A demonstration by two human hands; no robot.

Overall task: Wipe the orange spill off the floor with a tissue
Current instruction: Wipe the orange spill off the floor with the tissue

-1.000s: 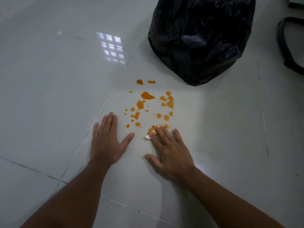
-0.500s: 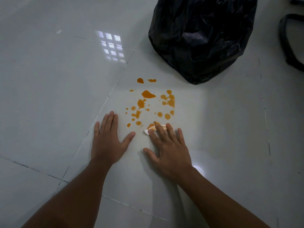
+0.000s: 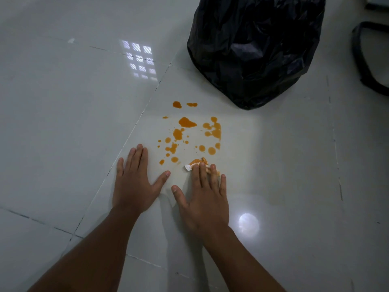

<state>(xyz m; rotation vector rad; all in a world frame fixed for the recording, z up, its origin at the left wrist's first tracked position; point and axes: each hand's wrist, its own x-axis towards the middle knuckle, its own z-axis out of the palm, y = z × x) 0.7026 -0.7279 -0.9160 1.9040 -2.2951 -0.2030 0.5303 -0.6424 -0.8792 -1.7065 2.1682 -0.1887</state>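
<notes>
Nearest the camera, the left hand lies flat on the pale tiled floor, fingers spread and holding nothing. Just beside it, the right hand presses its extended fingers down on a crumpled, orange-stained tissue. Beyond the tissue the orange spill dots the tile. Farther back sits a black plastic bag. No writing is visible.

The scene is dim. A round glare spot shines on the floor beside the right hand; a window reflection glows beyond the left hand. The edges bend slightly.
</notes>
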